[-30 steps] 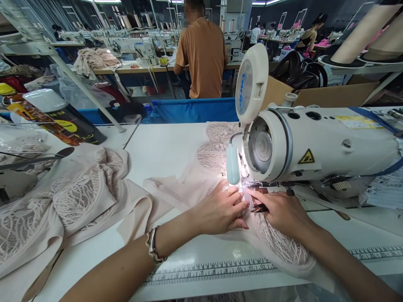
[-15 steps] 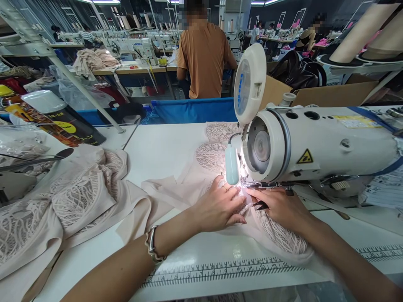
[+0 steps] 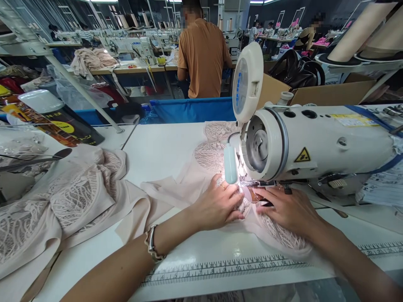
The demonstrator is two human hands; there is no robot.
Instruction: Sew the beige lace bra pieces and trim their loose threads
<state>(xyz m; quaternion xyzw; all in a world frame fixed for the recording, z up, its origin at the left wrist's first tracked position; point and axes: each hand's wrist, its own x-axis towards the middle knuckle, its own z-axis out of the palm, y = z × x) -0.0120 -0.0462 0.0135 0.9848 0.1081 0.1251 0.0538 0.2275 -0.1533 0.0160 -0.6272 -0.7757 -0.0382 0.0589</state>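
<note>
A pale pink lace bra (image 3: 280,230) lies under the needle area of a white sewing machine (image 3: 321,144), lit by a small lamp. My left hand (image 3: 217,205) rests on the fabric left of the needle, palm down, fingers stretched out and thumb apart. Close to the presser foot, my right hand (image 3: 288,209) has its fingertips bent onto the fabric edge, thumb beneath the index finger. Something dark shows between those fingers; I cannot make out its kind. The needle itself is hidden behind the lamp and fingers. A lace cup (image 3: 209,155) extends behind the lamp.
More lace bras (image 3: 82,197) are piled at left, beside a spray can (image 3: 63,119). A printed ruler (image 3: 233,268) runs along the table's front. Thread cones (image 3: 359,33) stand at upper right. A person in a brown shirt (image 3: 204,54) sits beyond a blue cloth.
My right hand has shifted slightly right, its thumb now tucked nearer the index finger. The machine's inner disc behind the open round cover has turned. My left hand stays nearly in place.
</note>
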